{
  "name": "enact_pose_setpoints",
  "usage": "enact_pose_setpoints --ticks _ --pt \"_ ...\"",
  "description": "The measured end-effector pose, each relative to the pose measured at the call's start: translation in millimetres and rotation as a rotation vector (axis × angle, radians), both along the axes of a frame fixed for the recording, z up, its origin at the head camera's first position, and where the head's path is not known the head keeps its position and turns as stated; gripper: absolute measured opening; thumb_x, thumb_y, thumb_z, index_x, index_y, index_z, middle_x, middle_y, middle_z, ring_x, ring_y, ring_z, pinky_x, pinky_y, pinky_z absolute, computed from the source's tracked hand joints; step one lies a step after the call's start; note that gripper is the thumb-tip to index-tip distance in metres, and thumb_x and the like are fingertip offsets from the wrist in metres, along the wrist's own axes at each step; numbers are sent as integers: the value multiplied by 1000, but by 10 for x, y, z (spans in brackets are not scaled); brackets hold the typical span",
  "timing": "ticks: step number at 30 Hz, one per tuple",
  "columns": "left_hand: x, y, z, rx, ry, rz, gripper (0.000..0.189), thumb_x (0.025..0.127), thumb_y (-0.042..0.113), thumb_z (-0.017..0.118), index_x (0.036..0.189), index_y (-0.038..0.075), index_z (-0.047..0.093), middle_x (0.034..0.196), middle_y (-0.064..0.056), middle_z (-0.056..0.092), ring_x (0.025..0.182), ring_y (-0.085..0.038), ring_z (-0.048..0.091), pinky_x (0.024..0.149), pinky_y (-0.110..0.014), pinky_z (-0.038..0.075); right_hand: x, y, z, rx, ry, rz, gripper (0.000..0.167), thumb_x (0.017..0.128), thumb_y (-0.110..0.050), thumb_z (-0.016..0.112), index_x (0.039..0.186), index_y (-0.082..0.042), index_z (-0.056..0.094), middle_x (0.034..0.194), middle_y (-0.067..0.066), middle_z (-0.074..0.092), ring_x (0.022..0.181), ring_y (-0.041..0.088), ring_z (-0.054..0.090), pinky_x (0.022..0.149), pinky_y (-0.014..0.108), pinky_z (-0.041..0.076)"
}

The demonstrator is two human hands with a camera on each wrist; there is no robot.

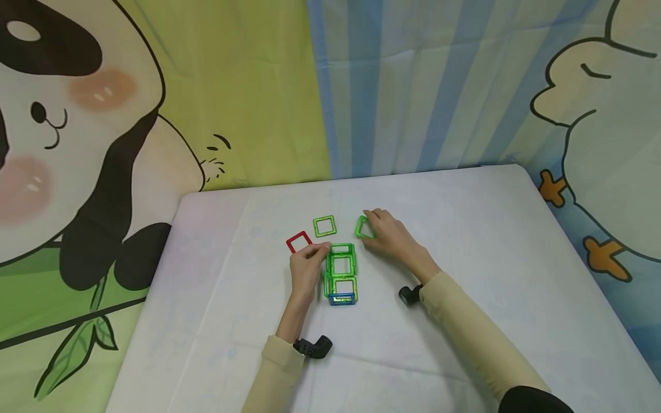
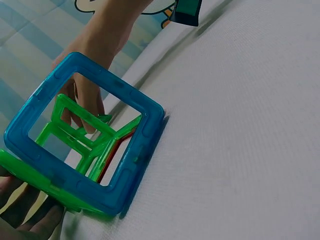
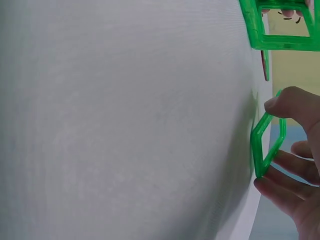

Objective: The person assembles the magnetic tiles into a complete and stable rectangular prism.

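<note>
Right hand (image 1: 389,238) pinches 1 green frame (image 3: 257,152) near the far right corner of the block (image 1: 343,277).
Left hand (image 1: 306,267) touches the block's left side, grip unclear; a light edge hold and a steady block should serve best.

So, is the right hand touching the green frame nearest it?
Touching: in the right wrist view, the right hand pinches the green frame, thumb on top, fingers below.

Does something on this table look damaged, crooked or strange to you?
Nothing looks damaged. Only the red square near the left hand lies noticeably more turned than the loose green square, which seems slightly untidy, not a fault.
</note>
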State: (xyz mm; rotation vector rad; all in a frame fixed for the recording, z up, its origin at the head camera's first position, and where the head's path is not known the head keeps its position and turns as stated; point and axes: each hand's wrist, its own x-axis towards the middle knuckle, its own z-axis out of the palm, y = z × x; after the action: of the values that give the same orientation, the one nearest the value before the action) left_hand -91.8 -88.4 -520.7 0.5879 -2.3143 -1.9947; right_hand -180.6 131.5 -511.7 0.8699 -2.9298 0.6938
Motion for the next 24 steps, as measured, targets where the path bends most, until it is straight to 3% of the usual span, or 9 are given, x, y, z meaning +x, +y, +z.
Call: enact_pose_setpoints --ticks 9,14,24 --pt "0 -2 -5 -3 5 -3 20 94 31 76 100 13 82 104 -4 76 98 -18 60 86 -32 48 96 75 56 -57 17 13 58 85 -16 80 133 8 58 121 23 58 103 32 58 84 45 55" --pt "2 -2 6 9 4 -1 19 93 30 77 99 13 82 103 -4 76 98 -18 60 85 -32 48 160 94 57 -127 3 37 56 82 -11 80 128 8 57 119 22 57 101 31 57 88 45 52" --pt "0 2 21 6 -1 1 20 93 30 77 100 12 82 104 -4 76 99 -18 59 86 -32 47 393 137 44 -319 -177 61 56 77 -9 77 127 2 54 125 19 58 113 35 64 97 48 54"
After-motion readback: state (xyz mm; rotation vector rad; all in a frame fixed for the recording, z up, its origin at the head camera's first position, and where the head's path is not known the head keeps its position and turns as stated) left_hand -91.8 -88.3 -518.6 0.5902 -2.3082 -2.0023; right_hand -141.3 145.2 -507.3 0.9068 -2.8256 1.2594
